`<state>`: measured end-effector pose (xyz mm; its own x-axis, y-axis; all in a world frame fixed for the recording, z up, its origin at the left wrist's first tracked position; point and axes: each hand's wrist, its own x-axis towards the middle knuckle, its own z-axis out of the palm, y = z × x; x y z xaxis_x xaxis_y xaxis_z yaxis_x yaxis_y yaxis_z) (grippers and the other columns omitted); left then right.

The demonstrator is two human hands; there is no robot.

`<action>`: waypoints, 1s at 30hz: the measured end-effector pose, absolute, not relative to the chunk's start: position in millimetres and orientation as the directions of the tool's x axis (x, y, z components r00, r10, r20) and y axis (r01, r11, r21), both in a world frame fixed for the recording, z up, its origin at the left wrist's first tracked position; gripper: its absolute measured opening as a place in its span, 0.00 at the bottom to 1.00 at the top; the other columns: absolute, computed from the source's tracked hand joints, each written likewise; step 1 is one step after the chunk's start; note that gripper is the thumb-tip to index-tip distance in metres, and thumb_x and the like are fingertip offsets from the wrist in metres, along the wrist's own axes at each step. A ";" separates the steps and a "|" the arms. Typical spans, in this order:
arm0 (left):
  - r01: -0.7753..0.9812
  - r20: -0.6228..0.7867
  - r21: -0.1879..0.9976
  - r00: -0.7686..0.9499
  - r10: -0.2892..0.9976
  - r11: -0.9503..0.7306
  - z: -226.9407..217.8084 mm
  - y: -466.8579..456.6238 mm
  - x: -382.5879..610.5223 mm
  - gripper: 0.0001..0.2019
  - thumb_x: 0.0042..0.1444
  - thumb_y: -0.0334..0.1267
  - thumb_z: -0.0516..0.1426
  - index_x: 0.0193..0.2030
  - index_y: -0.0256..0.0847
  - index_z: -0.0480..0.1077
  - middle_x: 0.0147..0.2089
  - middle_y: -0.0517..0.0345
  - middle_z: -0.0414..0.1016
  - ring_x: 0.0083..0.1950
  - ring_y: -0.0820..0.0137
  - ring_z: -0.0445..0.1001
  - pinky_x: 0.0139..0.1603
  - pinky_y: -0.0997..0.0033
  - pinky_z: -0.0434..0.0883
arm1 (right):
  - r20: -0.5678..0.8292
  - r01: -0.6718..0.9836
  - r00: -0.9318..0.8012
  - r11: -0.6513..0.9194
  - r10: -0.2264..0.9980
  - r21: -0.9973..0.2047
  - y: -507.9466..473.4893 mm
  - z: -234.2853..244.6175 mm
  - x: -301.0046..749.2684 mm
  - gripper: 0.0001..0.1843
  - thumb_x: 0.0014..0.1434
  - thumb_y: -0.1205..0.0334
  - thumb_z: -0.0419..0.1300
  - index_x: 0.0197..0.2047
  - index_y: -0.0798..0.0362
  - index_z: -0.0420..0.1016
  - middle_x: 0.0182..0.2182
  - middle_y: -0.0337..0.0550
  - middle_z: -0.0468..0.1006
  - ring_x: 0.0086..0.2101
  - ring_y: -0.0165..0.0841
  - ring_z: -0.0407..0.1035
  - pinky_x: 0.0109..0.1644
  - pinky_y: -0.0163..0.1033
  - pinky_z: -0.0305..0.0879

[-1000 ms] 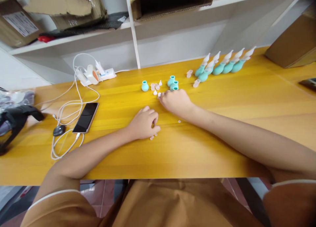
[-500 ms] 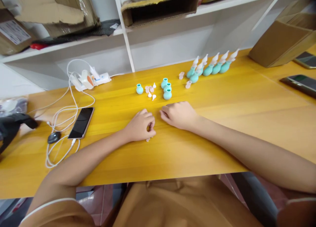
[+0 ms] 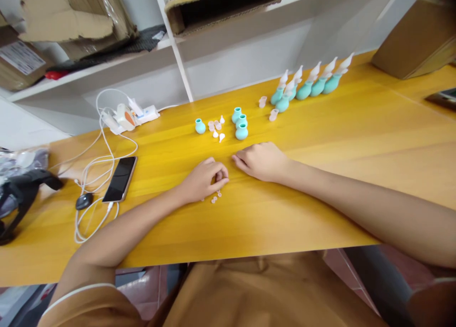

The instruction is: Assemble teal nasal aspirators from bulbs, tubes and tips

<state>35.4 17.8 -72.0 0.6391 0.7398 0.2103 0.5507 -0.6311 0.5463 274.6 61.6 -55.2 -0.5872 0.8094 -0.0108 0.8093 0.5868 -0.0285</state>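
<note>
My left hand (image 3: 206, 180) rests on the table with thumb and fingertips brought together in a pinch; whatever may be between them is too small to make out. Beside its lower edge lie several tiny pale discs (image 3: 214, 200). My right hand (image 3: 262, 162) is across from it, fingers curled under and palm hidden. Beyond the hands stand a single teal bulb (image 3: 200, 126) and a cluster of open-necked teal bulbs (image 3: 241, 132). Between these are pale pink collars (image 3: 214, 125) and small white pointed tips (image 3: 222, 137).
Farther right, several teal bulbs with white nozzles (image 3: 304, 88) stand near two loose pink collars (image 3: 273, 115). A phone (image 3: 120, 179), white cables and a power strip (image 3: 147, 114) occupy the left. A cardboard box (image 3: 413, 42) sits at the back right, below shelves.
My left hand has shifted slightly right and up, uncovering more of the tiny discs. The fingers of my right hand look more closed. The camera view has tilted a little.
</note>
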 end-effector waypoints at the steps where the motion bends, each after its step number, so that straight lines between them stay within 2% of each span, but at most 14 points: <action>1: 0.552 0.209 0.560 0.628 0.750 -0.618 -71.8 17.7 35.4 0.04 0.71 0.37 0.62 0.43 0.42 0.72 0.35 0.60 0.76 0.42 0.65 0.71 0.45 0.65 0.68 | -0.013 0.809 -0.588 0.587 0.809 -0.037 62.3 -55.5 274.7 0.30 0.81 0.50 0.45 0.44 0.54 0.86 0.42 0.51 0.88 0.37 0.41 0.79 0.36 0.42 0.50; 3: 0.566 0.195 0.583 0.599 0.776 -0.583 -70.9 17.3 35.3 0.04 0.71 0.38 0.61 0.43 0.42 0.72 0.36 0.59 0.76 0.43 0.65 0.72 0.45 0.65 0.68 | -0.017 0.807 -0.590 0.588 0.807 -0.052 63.2 -56.0 274.9 0.31 0.81 0.50 0.44 0.45 0.54 0.86 0.42 0.52 0.88 0.37 0.41 0.79 0.36 0.42 0.52; 6: 0.579 0.158 0.620 0.570 0.806 -0.530 -68.6 17.0 34.3 0.04 0.71 0.33 0.56 0.44 0.43 0.72 0.38 0.58 0.76 0.44 0.64 0.73 0.46 0.65 0.70 | -0.030 0.808 -0.589 0.586 0.808 -0.067 63.6 -56.0 274.8 0.31 0.81 0.50 0.44 0.45 0.55 0.86 0.43 0.53 0.88 0.39 0.43 0.79 0.37 0.42 0.54; 9: 0.562 0.150 0.623 0.598 0.788 -0.545 -66.6 17.1 33.2 0.08 0.62 0.27 0.55 0.43 0.43 0.70 0.40 0.58 0.76 0.44 0.64 0.72 0.47 0.64 0.71 | -0.041 0.814 -0.580 0.576 0.813 -0.077 63.8 -55.7 274.6 0.31 0.81 0.50 0.44 0.45 0.55 0.87 0.43 0.53 0.88 0.39 0.44 0.79 0.38 0.42 0.56; 12: 0.557 0.171 0.543 0.659 0.733 -0.628 -66.1 17.0 33.4 0.11 0.53 0.25 0.58 0.41 0.43 0.70 0.41 0.58 0.74 0.45 0.63 0.71 0.49 0.63 0.70 | -0.036 0.814 -0.578 0.574 0.815 -0.093 64.3 -56.5 274.6 0.31 0.81 0.50 0.44 0.44 0.55 0.86 0.42 0.53 0.88 0.38 0.44 0.79 0.38 0.42 0.56; 16: 0.571 0.172 0.473 0.687 0.706 -0.671 -67.4 16.6 34.8 0.09 0.53 0.26 0.61 0.39 0.43 0.71 0.40 0.58 0.72 0.45 0.63 0.69 0.50 0.62 0.68 | -0.022 0.811 -0.582 0.577 0.813 -0.100 64.8 -58.5 275.2 0.31 0.81 0.50 0.45 0.43 0.55 0.86 0.42 0.53 0.87 0.37 0.43 0.78 0.36 0.42 0.51; 21: 0.527 0.231 0.517 0.673 0.703 -0.675 -68.8 16.6 34.7 0.08 0.54 0.26 0.63 0.37 0.42 0.71 0.38 0.59 0.73 0.43 0.66 0.70 0.45 0.66 0.68 | 0.032 0.792 -0.596 0.594 0.802 -0.144 64.6 -58.3 277.2 0.28 0.81 0.51 0.47 0.39 0.56 0.82 0.38 0.53 0.86 0.31 0.37 0.71 0.34 0.42 0.42; 23: 0.472 0.299 0.575 0.640 0.708 -0.668 -70.4 17.0 33.8 0.08 0.55 0.25 0.62 0.38 0.42 0.71 0.36 0.61 0.74 0.40 0.68 0.70 0.42 0.68 0.69 | 0.101 0.758 -0.596 0.600 0.797 -0.256 64.0 -58.9 277.9 0.27 0.80 0.51 0.48 0.36 0.56 0.80 0.34 0.50 0.83 0.28 0.33 0.66 0.34 0.42 0.42; 25: 0.407 0.401 0.635 0.553 0.730 -0.656 -73.1 17.6 32.4 0.09 0.56 0.25 0.62 0.39 0.42 0.72 0.36 0.61 0.75 0.37 0.71 0.71 0.40 0.69 0.69 | 0.182 0.671 -0.573 0.585 0.799 -0.455 62.6 -61.0 277.9 0.28 0.80 0.51 0.48 0.31 0.55 0.73 0.26 0.44 0.75 0.25 0.29 0.59 0.34 0.41 0.44; 28: 0.317 0.519 0.697 0.395 0.758 -0.643 -77.6 19.0 30.4 0.08 0.58 0.26 0.63 0.40 0.42 0.73 0.37 0.60 0.76 0.37 0.72 0.72 0.41 0.69 0.71 | 0.272 0.417 -0.520 0.519 0.810 -0.746 58.2 -66.5 276.3 0.32 0.80 0.44 0.47 0.26 0.53 0.60 0.19 0.36 0.60 0.22 0.26 0.52 0.32 0.38 0.48; 30: 0.275 0.541 0.723 0.345 0.766 -0.634 -79.5 20.0 29.7 0.07 0.60 0.27 0.64 0.41 0.42 0.73 0.37 0.59 0.76 0.38 0.72 0.72 0.41 0.69 0.72 | 0.289 0.234 -0.517 0.458 0.806 -0.858 54.4 -70.3 274.6 0.34 0.79 0.36 0.48 0.26 0.51 0.58 0.19 0.34 0.58 0.22 0.25 0.51 0.30 0.37 0.50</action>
